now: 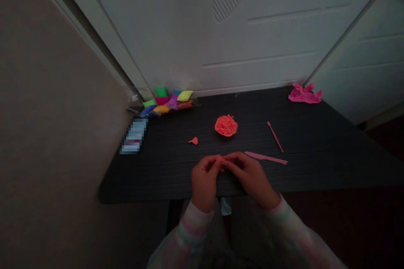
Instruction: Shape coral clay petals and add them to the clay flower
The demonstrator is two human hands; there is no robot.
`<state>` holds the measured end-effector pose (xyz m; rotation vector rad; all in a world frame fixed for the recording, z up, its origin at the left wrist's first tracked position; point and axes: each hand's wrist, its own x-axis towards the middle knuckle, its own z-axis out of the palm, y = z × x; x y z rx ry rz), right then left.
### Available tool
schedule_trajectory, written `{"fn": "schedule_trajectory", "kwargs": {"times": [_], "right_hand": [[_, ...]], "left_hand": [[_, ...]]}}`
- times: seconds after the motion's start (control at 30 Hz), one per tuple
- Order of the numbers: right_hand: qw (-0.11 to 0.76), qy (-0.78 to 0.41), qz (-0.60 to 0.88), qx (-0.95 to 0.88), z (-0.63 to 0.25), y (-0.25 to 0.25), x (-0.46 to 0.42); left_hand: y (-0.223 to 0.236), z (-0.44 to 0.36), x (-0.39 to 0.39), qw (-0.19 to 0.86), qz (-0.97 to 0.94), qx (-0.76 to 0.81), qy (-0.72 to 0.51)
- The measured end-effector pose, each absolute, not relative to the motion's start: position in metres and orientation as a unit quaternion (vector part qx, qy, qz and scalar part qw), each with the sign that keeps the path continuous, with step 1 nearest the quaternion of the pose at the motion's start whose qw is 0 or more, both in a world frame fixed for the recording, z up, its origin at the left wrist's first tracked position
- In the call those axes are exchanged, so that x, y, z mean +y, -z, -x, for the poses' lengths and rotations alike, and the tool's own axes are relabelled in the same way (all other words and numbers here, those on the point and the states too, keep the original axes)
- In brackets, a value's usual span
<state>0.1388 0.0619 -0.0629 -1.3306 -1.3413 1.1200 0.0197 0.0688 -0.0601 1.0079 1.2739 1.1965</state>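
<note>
Between the fingertips of my left hand [204,178] and my right hand [252,176] is a small piece of orange-red modelling clay [221,160]. Both hands pinch it just above the table's near part, and the fingers hide much of its shape. Beyond them sits a round bowl-like clay form [226,126] of the same colour, with strips or curls heaped inside. To its left lies a small clay bit [194,141] with a thin stem. A pink clay knife [267,158] lies close to my right hand, and a thin pink modelling tool [275,136] rests farther right.
Colourful clay packets [167,101] in clear plastic lie at the back left of the dark table [151,176]. A blurred-out phone-like object [134,136] is at the left edge. Crumpled pink material [304,94] sits at the back right. A white panel [268,38] with a heart pattern rises behind.
</note>
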Motion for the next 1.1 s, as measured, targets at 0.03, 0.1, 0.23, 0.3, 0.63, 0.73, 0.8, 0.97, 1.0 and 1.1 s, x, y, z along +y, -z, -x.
{"fn": "schedule_trajectory", "kwargs": {"times": [0.03,0.1,0.23,0.3,0.63,0.73,0.8,0.97,1.0,1.1], "right_hand": [[0.459,-0.451,0.543,-0.540,-0.138,0.063,0.062],[0.468,-0.443,0.548,-0.532,-0.137,0.062,0.063],[0.479,-0.437,0.547,-0.530,-0.137,0.062,0.064],[0.477,-0.438,0.538,-0.540,-0.138,0.062,0.064],[0.459,-0.393,0.507,-0.615,-0.136,0.061,0.061],[0.455,-0.363,0.521,-0.624,-0.133,0.062,0.061],[0.457,-0.343,0.527,-0.630,-0.132,0.063,0.061],[0.468,-0.303,0.531,-0.639,-0.131,0.068,0.060],[0.469,-0.298,0.531,-0.640,-0.130,0.070,0.060],[0.472,-0.290,0.530,-0.642,-0.128,0.074,0.060]], "left_hand": [[0.059,-0.019,0.068,0.538,-0.424,0.530,-0.500],[0.056,-0.017,0.067,0.555,-0.431,0.515,-0.492],[0.056,-0.016,0.065,0.584,-0.432,0.491,-0.481],[0.058,-0.017,0.065,0.587,-0.429,0.491,-0.481],[0.057,-0.013,0.069,0.577,-0.453,0.485,-0.476],[0.058,-0.012,0.070,0.572,-0.464,0.480,-0.476],[0.060,-0.012,0.069,0.576,-0.464,0.474,-0.477],[0.061,-0.012,0.067,0.580,-0.467,0.466,-0.477],[0.060,-0.012,0.067,0.580,-0.468,0.467,-0.476],[0.059,-0.015,0.068,0.573,-0.469,0.475,-0.476]]}}
